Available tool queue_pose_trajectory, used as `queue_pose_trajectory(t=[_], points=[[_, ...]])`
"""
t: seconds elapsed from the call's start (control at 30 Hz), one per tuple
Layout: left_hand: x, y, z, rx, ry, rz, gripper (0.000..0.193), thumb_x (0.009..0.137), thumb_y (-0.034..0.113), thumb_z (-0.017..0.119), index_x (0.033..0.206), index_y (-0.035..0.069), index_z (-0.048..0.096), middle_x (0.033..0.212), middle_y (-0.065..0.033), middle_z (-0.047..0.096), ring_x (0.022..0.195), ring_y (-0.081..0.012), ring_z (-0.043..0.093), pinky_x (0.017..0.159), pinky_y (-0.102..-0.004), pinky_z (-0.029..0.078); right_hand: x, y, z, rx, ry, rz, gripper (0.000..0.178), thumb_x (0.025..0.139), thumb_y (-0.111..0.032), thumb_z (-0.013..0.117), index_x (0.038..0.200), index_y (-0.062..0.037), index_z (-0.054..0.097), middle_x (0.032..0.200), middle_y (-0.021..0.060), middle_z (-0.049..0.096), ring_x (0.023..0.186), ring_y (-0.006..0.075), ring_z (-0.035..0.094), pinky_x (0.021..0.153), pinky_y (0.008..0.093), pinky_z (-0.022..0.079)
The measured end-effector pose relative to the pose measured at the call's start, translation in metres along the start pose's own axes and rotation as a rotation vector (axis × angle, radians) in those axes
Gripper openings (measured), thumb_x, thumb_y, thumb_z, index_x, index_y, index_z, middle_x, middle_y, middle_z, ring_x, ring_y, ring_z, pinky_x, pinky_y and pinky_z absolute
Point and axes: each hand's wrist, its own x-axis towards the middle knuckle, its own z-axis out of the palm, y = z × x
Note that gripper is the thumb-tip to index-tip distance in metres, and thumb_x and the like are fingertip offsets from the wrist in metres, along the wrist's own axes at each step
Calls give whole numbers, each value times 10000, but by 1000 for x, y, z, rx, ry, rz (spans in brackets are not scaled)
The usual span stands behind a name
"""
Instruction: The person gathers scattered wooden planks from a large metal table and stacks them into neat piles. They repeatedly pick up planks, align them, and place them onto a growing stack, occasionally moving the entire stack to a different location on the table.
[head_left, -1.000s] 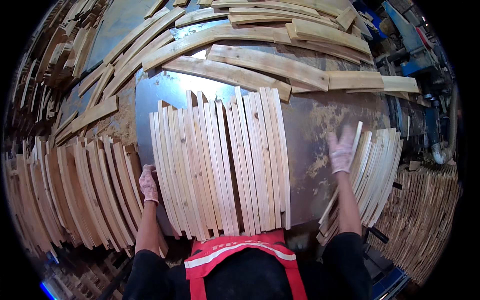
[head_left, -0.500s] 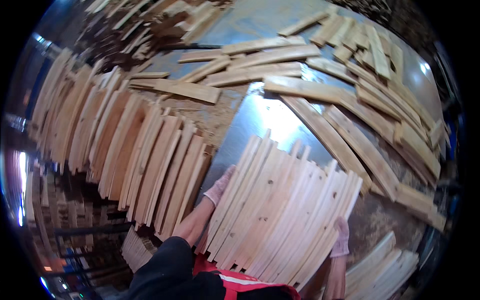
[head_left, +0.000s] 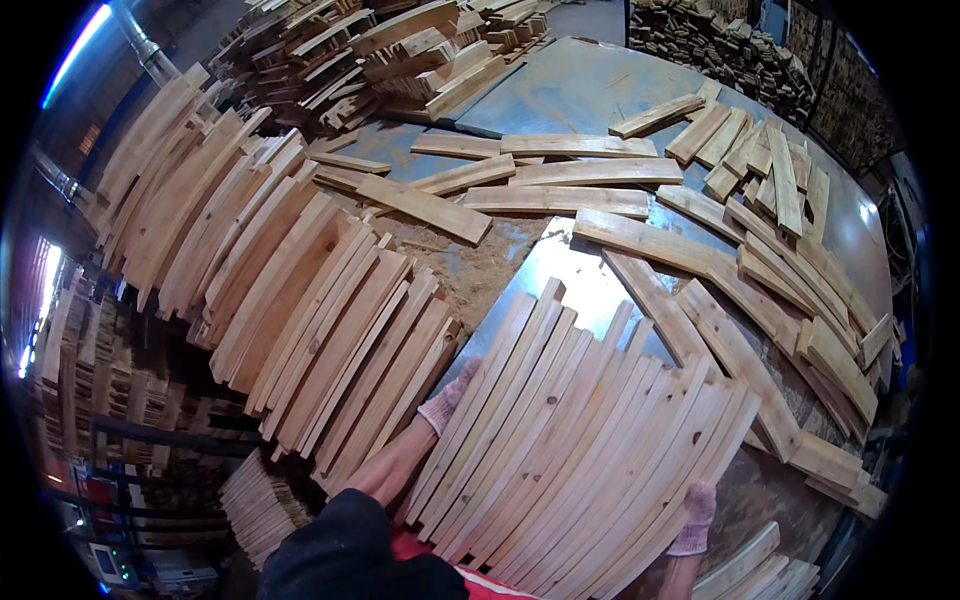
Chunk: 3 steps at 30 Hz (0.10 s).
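A wide bundle of pale wooden boards point(head_left: 570, 450), set on edge side by side, is squeezed between my two gloved hands in front of my body. Against its left side presses my left hand point(head_left: 450, 396), closed on the outer board, with part of its fingers hidden. My right hand point(head_left: 697, 515) grips the right side near the lower corner, fingers partly behind the wood. The boards' far ends are uneven, and several show dark knots. Left of the bundle stands a long row of upright boards point(head_left: 330, 330), close to my left forearm.
Loose boards point(head_left: 585, 172) lie scattered over the metal table point(head_left: 590, 75), with a heap of short pieces point(head_left: 745, 150) at the far right. Sawdust point(head_left: 470, 262) covers part of the surface. More boards point(head_left: 755, 570) sit at the lower right; a tall wood pile point(head_left: 400, 50) stands at the back.
The view has tilted up, showing more of the room behind. Against the table, the bundle has shifted little; both hands keep their hold on its sides.
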Motion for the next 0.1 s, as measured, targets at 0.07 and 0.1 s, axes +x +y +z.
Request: queue_pose_trajectory(t=[0.07,0.1], points=[[-12,11,5,257,153,60,884,924,719,578,1445,5,554,1242,-122,719,1077,-218,697,977,-347,570,-11,-18,21,-138,103,-104,804,893,-345,713,1493,40,341,1192,154,616,1062,313,679,917,496,615],[-17,11,11,303,159,130,884,924,719,578,1445,5,554,1242,-122,719,1077,-218,697,977,-347,570,-17,-31,35,-207,153,-162,859,876,-355,724,1516,45,315,1253,186,617,1086,332,679,915,497,614]])
